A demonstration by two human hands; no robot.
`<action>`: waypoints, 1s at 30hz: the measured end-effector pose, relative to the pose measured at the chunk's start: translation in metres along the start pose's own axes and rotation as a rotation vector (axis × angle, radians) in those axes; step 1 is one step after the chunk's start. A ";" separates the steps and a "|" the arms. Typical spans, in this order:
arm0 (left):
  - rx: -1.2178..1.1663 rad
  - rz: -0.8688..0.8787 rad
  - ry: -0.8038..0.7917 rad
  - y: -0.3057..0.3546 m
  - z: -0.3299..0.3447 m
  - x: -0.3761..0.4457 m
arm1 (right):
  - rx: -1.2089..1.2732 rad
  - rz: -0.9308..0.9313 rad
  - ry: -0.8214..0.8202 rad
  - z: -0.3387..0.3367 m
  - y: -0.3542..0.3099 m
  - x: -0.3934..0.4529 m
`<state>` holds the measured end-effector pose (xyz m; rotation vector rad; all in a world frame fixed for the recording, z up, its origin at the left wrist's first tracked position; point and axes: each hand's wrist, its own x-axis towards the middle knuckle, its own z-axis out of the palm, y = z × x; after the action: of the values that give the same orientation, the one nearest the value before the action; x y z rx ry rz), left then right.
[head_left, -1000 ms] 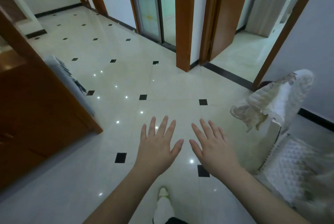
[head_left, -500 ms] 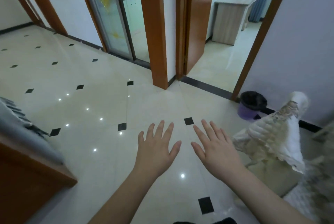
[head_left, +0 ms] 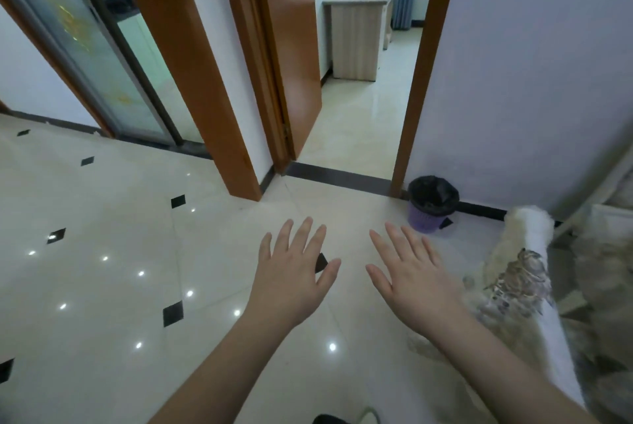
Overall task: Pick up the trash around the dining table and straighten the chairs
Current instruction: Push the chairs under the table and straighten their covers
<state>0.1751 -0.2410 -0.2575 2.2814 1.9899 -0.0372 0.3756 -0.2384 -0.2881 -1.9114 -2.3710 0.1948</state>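
My left hand [head_left: 291, 273] and my right hand [head_left: 412, 278] are held out side by side over the tiled floor, palms down, fingers straight and spread, holding nothing. A small purple trash bin [head_left: 432, 208] lined with a black bag stands on the floor against the wall, just beyond my right hand. A chair with a white and beige cloth cover [head_left: 527, 273] stands at the right, close to my right forearm. No trash or dining table is in view.
A glossy cream tiled floor [head_left: 113, 238] with small black diamonds spreads to the left. An open wooden door [head_left: 294, 46] leads to a room with a light wooden desk [head_left: 363, 12]. A glass sliding door [head_left: 89, 46] is at the left.
The view has swung right and forward: the dark wooden furniture at the left has left the frame, and the doorway, bin and covered chair have come closer. Both hands stay spread and empty.
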 end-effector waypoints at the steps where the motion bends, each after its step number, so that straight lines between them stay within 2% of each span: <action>1: 0.006 0.018 0.000 0.002 -0.003 0.017 | -0.008 0.002 -0.003 -0.002 0.008 0.014; 8: 0.022 0.114 0.005 0.013 -0.011 0.129 | -0.028 0.125 0.045 -0.022 0.053 0.094; 15: -0.005 0.252 0.038 0.008 -0.009 0.258 | -0.050 0.246 0.045 -0.013 0.083 0.188; 22: 0.021 0.476 0.110 0.004 -0.030 0.381 | -0.098 0.425 0.073 -0.026 0.108 0.268; 26: 0.022 0.598 0.147 0.029 -0.036 0.440 | -0.084 0.545 0.087 -0.031 0.125 0.289; 30: 0.014 0.725 0.106 0.077 -0.037 0.481 | -0.074 0.646 0.114 -0.035 0.163 0.305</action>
<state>0.3154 0.2271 -0.2606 2.9064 1.0831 0.1350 0.4733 0.0953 -0.2817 -2.5796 -1.6384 0.0346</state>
